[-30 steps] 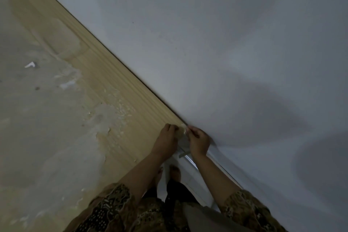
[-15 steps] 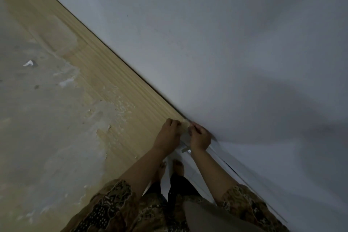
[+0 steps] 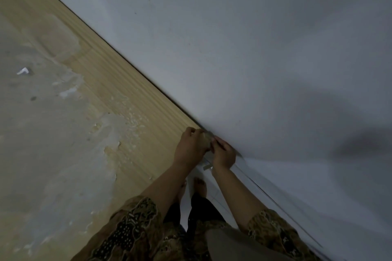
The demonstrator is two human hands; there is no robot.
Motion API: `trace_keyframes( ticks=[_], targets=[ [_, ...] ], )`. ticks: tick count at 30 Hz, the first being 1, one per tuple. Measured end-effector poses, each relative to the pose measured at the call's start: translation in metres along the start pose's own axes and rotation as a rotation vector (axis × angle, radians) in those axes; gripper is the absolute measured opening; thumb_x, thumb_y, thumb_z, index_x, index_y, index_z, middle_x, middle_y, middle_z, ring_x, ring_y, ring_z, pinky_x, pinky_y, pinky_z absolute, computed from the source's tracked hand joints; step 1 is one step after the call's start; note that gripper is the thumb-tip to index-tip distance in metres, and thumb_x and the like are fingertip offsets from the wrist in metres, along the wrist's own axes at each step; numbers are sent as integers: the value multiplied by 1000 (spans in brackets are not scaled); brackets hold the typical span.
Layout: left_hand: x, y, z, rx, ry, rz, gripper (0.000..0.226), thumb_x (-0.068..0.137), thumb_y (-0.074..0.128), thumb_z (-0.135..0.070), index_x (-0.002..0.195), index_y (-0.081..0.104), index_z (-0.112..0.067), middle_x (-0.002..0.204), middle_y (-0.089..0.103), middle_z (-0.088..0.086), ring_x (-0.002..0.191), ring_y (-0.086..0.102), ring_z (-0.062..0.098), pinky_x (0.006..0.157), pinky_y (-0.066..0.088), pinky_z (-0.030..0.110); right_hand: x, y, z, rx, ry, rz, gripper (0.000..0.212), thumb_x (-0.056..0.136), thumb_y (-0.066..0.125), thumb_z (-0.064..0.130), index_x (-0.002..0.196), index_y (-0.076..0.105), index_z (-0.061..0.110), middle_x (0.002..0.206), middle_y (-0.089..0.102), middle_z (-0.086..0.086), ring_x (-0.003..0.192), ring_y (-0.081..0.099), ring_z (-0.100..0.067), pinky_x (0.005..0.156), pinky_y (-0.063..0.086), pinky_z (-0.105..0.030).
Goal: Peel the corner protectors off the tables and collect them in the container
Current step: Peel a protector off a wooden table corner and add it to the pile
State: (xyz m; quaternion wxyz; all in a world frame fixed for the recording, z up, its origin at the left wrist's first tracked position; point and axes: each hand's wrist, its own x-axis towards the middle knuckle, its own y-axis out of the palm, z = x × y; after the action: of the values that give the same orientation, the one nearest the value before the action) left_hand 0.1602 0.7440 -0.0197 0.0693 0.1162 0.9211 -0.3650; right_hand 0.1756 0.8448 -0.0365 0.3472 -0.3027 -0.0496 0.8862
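Note:
A wooden table with a worn, patchy top runs along a grey-white wall; its near corner is by my hands. A translucent corner protector sits on that corner. My left hand curls round the corner from the table side, its fingers on the protector. My right hand pinches the protector's edge from the wall side. A small strip of tape or backing hangs just below the corner. No container is in view.
The wall stands right against the table's far edge. White scraps lie on the tabletop at the left. My bare feet stand on a pale floor below the corner.
Both hands have stayed on the corner protector and drawn slightly closer together. The view has shifted a little; the protector remains on the corner.

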Motion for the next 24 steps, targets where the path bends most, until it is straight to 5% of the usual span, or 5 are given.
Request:
trace_keyframes(
  ticks=[8,16,24],
  targets=[
    [3,3,1,32,-17,-23,54,79,73,-31,127,59,-15,120,51,14,100,58,29,81,52,36,4,2,-4,102,78,12,16,81,72,0,96,77,3,98,74,-14,96,69,-32,89,57,-48],
    [9,3,1,28,-31,11,48,80,72,-26,124,62,-11,120,50,15,98,59,29,86,51,37,3,-5,-7,188,100,138,22,86,65,-4,106,73,1,108,72,-15,100,68,-28,84,56,-35],
    [13,-2,6,36,16,70,48,78,75,-26,120,64,-7,113,52,18,84,63,31,82,51,33,5,-6,-2,136,86,159,28,84,63,-12,111,68,-9,112,68,-24,107,64,-40,94,53,-46]
  ],
)
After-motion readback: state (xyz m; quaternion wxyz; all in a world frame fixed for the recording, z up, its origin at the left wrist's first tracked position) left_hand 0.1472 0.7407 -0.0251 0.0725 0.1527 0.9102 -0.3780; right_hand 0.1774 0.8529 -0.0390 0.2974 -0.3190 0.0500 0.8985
